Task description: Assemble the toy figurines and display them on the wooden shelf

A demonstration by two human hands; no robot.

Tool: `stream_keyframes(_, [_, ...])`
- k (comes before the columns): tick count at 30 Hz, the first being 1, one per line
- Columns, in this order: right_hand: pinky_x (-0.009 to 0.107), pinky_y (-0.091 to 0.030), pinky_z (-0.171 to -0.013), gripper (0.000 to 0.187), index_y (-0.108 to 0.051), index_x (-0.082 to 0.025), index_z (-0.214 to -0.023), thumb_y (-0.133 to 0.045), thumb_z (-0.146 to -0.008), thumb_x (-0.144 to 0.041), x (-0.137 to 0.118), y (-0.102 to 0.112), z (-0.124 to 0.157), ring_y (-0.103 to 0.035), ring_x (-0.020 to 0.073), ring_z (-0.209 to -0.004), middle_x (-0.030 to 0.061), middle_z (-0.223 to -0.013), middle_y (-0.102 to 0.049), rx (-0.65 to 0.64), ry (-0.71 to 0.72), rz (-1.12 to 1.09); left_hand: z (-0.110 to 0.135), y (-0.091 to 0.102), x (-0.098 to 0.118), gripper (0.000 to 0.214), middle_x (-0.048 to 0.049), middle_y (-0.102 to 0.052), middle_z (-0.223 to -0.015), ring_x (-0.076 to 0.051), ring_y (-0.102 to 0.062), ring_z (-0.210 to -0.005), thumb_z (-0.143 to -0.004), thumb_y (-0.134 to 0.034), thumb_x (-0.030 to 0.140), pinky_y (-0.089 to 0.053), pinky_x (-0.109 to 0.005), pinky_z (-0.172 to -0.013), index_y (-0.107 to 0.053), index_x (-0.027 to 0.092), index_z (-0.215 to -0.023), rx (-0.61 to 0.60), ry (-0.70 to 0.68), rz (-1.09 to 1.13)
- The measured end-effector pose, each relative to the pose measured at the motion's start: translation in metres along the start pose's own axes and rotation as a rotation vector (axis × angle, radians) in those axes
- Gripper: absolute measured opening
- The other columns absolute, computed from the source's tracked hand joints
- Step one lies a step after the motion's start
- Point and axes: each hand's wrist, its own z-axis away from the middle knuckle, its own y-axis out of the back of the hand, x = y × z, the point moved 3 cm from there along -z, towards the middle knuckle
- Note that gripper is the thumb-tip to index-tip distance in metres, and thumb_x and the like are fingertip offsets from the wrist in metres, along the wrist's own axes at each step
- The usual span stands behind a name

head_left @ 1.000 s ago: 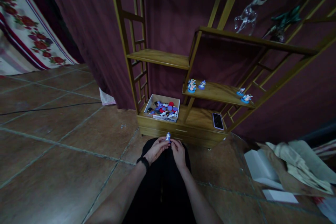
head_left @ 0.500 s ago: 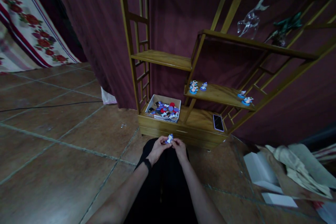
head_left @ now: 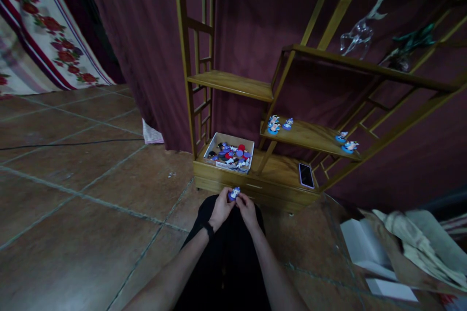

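Indoors, figurine (head_left: 234, 193) before wooden shelving (head_left: 231, 82) on brown tiles (head_left: 91, 243), maroon curtain (head_left: 146, 58) behind.

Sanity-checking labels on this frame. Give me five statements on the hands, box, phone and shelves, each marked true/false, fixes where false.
1. The left hand holds a small figurine. True.
2. An open box and a phone both rest on the cabinet top. True.
3. The right hand is inside the open box. False: the right hand is at the small figurine, in front of the cabinet.
4. A dark wristband is on the right wrist. False: the dark wristband is on the left wrist.
5. The floral cloth hangs at the right edge of the view. False: the floral cloth is at the upper left.
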Motion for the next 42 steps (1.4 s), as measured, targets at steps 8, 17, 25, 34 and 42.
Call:
stream_keyframes(8, [0.031,-0.047,-0.078,0.023,-0.061,-0.02,-0.092,-0.055,-0.072,-0.031,0.004,0.001,-0.003,-0.062,0.0176,-0.084,0.0022,-0.091,-0.068,-0.05,-0.067,0.075,0.005,-0.002,0.005,0.028,-0.0004,-0.06,-0.083,-0.016,-0.055,-0.078,-0.063,-0.06,0.007,-0.04,-0.025,-0.076,-0.055,0.023,-0.085,-0.087,-0.003,-0.093])
stream_keyframes(17, [0.032,-0.046,-0.079,0.027,-0.059,-0.019,-0.091,-0.06,-0.066,-0.028,0.019,0.007,-0.011,-0.062,0.0174,-0.083,0.0029,-0.091,-0.067,-0.113,-0.094,-0.018,0.007,-0.002,0.007,0.032,-0.0013,-0.061,-0.083,-0.017,-0.058,-0.081,-0.062,-0.061,0.008,-0.042,-0.025,-0.075,-0.055,0.023,-0.089,-0.125,-0.035,-0.131])
stream_keyframes(25, [0.032,-0.047,-0.079,0.023,-0.06,-0.019,-0.088,-0.059,-0.065,-0.024,0.019,0.008,-0.012,-0.062,0.0178,-0.081,0.0022,-0.088,-0.067,-0.154,-0.073,0.089,0.008,-0.002,-0.005,0.04,-0.0036,-0.063,-0.091,-0.017,-0.061,-0.083,-0.066,-0.06,0.01,-0.045,-0.029,-0.077,-0.048,0.021,-0.103,-0.149,0.009,-0.326])
stream_keyframes(34, [0.032,-0.047,-0.077,0.022,-0.06,-0.019,-0.089,-0.058,-0.067,-0.023,0.016,0.007,-0.007,-0.062,0.0177,-0.08,0.003,-0.087,-0.067,-0.127,-0.023,0.104,0.011,-0.002,-0.006,0.05,-0.0058,-0.061,-0.103,-0.019,-0.06,-0.091,-0.064,-0.062,0.01,-0.044,-0.03,-0.081,-0.048,0.022,-0.11,-0.126,-0.055,-0.239])
stream_keyframes(42, [0.032,-0.047,-0.08,0.025,-0.061,-0.02,-0.094,-0.058,-0.07,-0.027,0.008,0.007,0.002,-0.062,0.0183,-0.085,0.0042,-0.095,-0.066,-0.121,0.049,0.051,0.011,0.003,-0.012,0.059,-0.0042,-0.061,-0.089,-0.016,-0.061,-0.082,-0.06,-0.071,0.015,-0.046,-0.032,-0.079,-0.045,0.019,-0.113,-0.139,0.192,0.288])
